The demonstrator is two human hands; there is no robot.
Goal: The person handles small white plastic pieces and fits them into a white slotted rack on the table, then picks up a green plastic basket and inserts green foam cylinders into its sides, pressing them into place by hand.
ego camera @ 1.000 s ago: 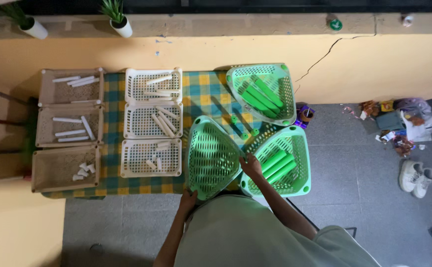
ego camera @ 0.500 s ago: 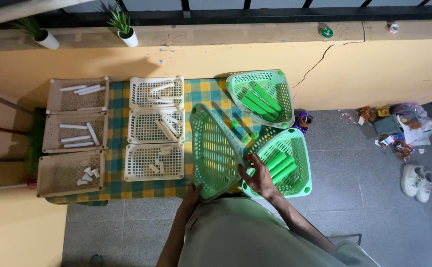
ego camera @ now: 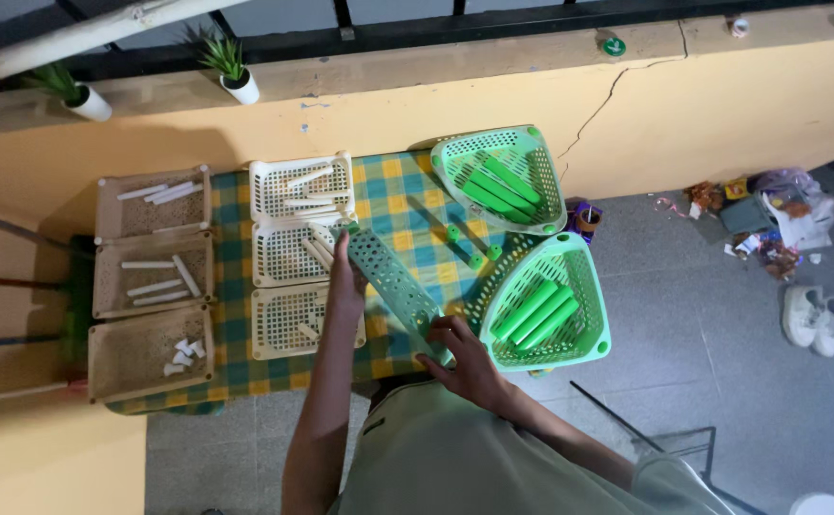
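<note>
A green perforated basket (ego camera: 396, 281) is tipped on edge over the checked table (ego camera: 407, 205), so I see it nearly side-on. My left hand (ego camera: 345, 284) grips its far end next to the white baskets. My right hand (ego camera: 463, 358) holds its near end at the table's front edge. A few small green caps (ego camera: 479, 256) lie loose on the cloth just beyond it.
Two green baskets (ego camera: 503, 176) (ego camera: 546, 305) with green tubes sit at the right. Three white baskets (ego camera: 301, 250) and three beige trays (ego camera: 153, 286) with white tubes lie to the left. A yellow wall with two potted plants (ego camera: 231, 67) stands behind; shoes (ego camera: 813, 319) and litter lie on the floor.
The green basket has been tilted from lying face-up to standing on its edge. My left hand moved up from the table's front onto its far end.
</note>
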